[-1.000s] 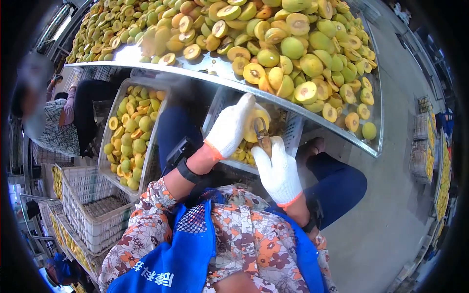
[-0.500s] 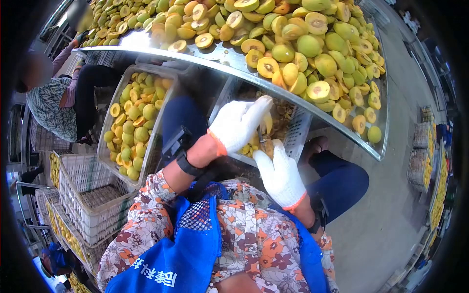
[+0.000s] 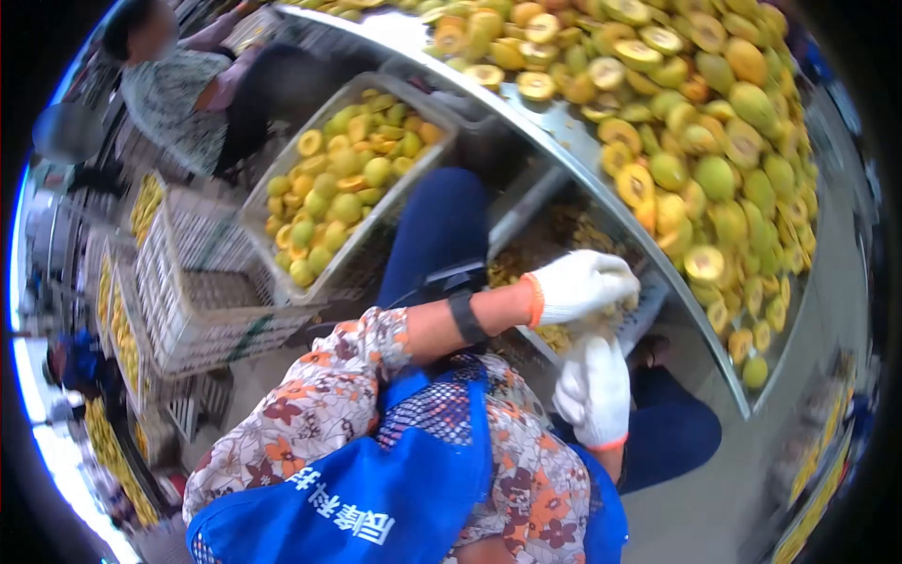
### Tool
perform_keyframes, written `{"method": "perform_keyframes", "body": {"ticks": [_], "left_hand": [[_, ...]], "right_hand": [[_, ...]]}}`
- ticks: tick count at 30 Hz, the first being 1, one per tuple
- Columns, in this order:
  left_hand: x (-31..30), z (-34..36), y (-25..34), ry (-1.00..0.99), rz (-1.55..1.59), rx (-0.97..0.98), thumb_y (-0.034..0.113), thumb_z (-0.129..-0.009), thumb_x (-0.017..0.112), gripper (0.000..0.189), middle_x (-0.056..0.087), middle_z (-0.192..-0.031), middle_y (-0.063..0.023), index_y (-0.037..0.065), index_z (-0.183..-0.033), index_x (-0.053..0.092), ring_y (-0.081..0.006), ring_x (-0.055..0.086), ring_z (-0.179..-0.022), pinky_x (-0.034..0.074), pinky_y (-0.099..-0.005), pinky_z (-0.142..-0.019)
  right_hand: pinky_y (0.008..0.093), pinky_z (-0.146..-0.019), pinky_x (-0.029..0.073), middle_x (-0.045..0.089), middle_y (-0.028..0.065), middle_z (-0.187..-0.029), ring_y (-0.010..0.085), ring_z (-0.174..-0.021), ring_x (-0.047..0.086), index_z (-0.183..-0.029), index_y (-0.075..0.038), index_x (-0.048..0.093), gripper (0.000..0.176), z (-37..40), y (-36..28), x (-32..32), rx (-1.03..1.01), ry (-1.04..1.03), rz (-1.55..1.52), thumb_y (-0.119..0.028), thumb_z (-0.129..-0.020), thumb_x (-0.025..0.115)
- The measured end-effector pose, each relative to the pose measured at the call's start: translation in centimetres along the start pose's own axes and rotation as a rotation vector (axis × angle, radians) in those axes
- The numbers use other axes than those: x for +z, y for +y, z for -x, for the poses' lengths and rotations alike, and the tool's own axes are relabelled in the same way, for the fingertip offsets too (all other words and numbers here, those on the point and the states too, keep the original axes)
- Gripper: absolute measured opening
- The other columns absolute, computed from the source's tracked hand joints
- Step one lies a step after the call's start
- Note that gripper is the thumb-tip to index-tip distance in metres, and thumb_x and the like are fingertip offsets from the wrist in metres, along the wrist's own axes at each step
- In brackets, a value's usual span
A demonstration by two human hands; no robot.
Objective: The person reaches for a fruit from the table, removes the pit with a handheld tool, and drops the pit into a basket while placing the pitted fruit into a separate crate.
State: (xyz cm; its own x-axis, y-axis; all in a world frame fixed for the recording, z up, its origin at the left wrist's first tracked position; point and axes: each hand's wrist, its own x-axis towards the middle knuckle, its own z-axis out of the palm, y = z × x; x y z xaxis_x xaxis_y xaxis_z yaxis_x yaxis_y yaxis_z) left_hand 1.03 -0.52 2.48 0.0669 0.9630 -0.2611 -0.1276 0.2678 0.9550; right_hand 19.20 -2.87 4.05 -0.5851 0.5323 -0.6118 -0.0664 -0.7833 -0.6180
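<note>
Left hand: our left hand (image 3: 584, 282), in a white knit glove, is curled closed. We cannot see what it encloses.
Right hand: our right hand (image 3: 596, 390), also gloved, reaches up with its fingers meeting the left from below. We cannot tell what it grips.
Place: both hands hang over the scrap crate (image 3: 648, 315), just under the edge of the steel table (image 3: 570, 127).
Halved fruit: the halved fruit (image 3: 723, 179) lies heaped on that table, yellow-green, with the cut faces and pit hollows showing. More fills the tray (image 3: 266, 193) beside our knee.
Handling: we judge each piece light and firm-skinned, with soft, wet flesh that bruises and slips.
Hold: we would cup a piece by the rounded skin side, where the knit glove bites, and keep off the cut face.
Writing: the blue apron (image 3: 376, 489) carries white Chinese characters, upside down in this view and too unclear for us to read.
Wrist: a black wristband (image 3: 467, 318) with no legible mark.
</note>
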Motion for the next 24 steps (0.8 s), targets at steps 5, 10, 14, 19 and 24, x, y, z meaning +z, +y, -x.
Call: {"method": "perform_keyframes", "body": {"ticks": [5,10,14,19,24], "left_hand": [[1.2,1.0,-2.0,0.14,0.134,0.196,0.028,-0.099,0.056,0.028,0.071,-0.091,-0.0075,0.003,-0.103,0.069,-0.0143,0.065,-0.083,0.053,-0.0315,-0.08],[0.2,1.2,-2.8,0.01,0.3,0.257,0.029,-0.1,0.055,0.03,0.07,-0.094,-0.0053,0.002,-0.103,0.068,-0.0111,0.061,-0.088,0.05,-0.0304,-0.084],[-0.4,1.0,-2.3,-0.018,0.309,0.34,0.032,-0.103,0.051,0.035,0.068,-0.089,-0.0062,0.001,-0.096,0.067,-0.0122,0.063,-0.081,0.052,-0.0298,-0.078],[-0.7,0.7,-3.0,-0.063,0.496,0.414,0.034,-0.102,0.052,0.038,0.069,-0.088,-0.0066,0.001,-0.095,0.069,-0.0123,0.062,-0.085,0.051,-0.0293,-0.081],[-2.8,2.3,-1.5,-0.074,0.238,0.433,0.029,-0.101,0.057,0.032,0.07,-0.089,-0.006,0.0,-0.093,0.07,-0.0129,0.063,-0.086,0.051,-0.0294,-0.081]], "right_hand": [[0.0266,-0.035,0.022,0.034,-0.0033,-0.054,0.01,-0.034,0.028,-0.109,-0.019,0.051,0.029,-0.2,0.4,-0.6,0.073,-0.1,0.005,-0.046,-0.109,0.039],[0.0268,-0.034,0.023,0.035,-0.0045,-0.054,0.0092,-0.033,0.029,-0.102,-0.02,0.054,0.038,-0.3,0.4,-0.7,0.185,-0.234,-0.107,-0.05,-0.109,0.032],[0.027,-0.036,0.026,0.039,-0.002,-0.056,0.0088,-0.035,0.035,-0.111,-0.011,0.051,0.038,-1.0,0.4,-1.2,0.253,-0.432,-0.441,-0.045,-0.11,0.035],[0.0258,-0.034,0.024,0.038,-0.0038,-0.057,0.0064,-0.035,0.032,-0.111,-0.01,0.047,0.043,-1.0,0.4,-0.5,0.179,-0.533,-0.34,-0.049,-0.11,0.029],[0.025,-0.034,0.024,0.038,-0.0034,-0.058,0.0067,-0.035,0.032,-0.112,-0.01,0.046,0.042,-1.0,0.6,-0.2,0.201,-0.552,-0.283,-0.049,-0.11,0.029]]}}
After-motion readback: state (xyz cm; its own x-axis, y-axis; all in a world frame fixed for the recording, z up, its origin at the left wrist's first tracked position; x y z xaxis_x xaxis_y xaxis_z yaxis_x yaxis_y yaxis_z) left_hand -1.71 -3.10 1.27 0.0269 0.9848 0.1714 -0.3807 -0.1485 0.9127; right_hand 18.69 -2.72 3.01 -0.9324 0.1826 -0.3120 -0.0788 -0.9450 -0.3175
